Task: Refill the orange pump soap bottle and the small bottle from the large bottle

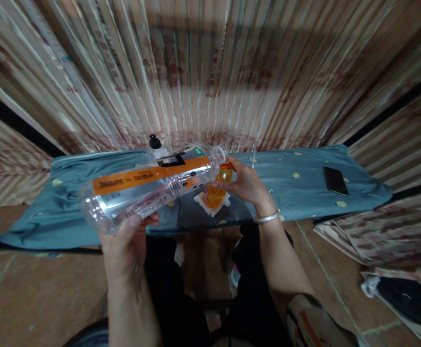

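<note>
My left hand (129,246) is wrapped round the base of a large clear plastic bottle (149,185) with an orange label, tipped on its side with its open mouth to the right. That mouth sits right over a small bottle of orange liquid (215,190), which my right hand (244,183) grips at its side. The small bottle stands on a white paper napkin (210,205) on a low table under a blue-grey cloth (297,185). The large bottle looks nearly empty. A silver bangle rings my right wrist.
A black bottle cap (154,141) tops something behind the large bottle. A black phone (335,180) lies on the cloth at the right. Patterned curtains (210,72) hang behind. Papers and a dark cloth (401,294) lie on the floor at right. My knees are below the table.
</note>
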`<state>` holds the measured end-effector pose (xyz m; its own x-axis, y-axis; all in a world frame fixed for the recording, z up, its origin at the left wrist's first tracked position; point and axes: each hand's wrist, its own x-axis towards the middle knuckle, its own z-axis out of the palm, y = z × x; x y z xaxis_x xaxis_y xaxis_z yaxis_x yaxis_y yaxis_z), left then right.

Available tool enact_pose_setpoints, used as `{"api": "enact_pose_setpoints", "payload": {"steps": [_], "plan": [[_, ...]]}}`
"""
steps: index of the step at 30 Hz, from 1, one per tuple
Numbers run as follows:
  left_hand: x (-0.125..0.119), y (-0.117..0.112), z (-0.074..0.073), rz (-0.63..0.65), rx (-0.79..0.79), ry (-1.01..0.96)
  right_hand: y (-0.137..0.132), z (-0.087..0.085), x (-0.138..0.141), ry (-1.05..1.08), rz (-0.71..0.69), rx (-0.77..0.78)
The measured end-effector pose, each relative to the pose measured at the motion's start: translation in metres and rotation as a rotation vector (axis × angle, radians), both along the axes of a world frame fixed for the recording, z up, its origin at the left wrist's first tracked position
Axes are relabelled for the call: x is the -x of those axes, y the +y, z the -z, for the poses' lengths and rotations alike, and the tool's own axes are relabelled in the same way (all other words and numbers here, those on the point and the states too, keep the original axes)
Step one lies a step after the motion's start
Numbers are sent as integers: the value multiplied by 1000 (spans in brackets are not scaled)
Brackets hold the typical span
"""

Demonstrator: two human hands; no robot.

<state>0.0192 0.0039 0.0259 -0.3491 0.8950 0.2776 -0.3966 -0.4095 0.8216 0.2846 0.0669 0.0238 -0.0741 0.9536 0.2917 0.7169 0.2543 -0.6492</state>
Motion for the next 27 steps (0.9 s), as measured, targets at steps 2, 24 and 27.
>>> {"api": "enact_pose_setpoints", "payload": {"steps": [2, 24, 27], "plan": [[0, 0, 0, -6, 6, -4, 0, 1, 0, 3, 0, 1], [1, 1, 1, -11, 15, 11, 1, 1, 0, -7, 6, 10], [1, 1, 1, -10, 2, 21, 1, 0, -1, -9, 2, 8]]}}
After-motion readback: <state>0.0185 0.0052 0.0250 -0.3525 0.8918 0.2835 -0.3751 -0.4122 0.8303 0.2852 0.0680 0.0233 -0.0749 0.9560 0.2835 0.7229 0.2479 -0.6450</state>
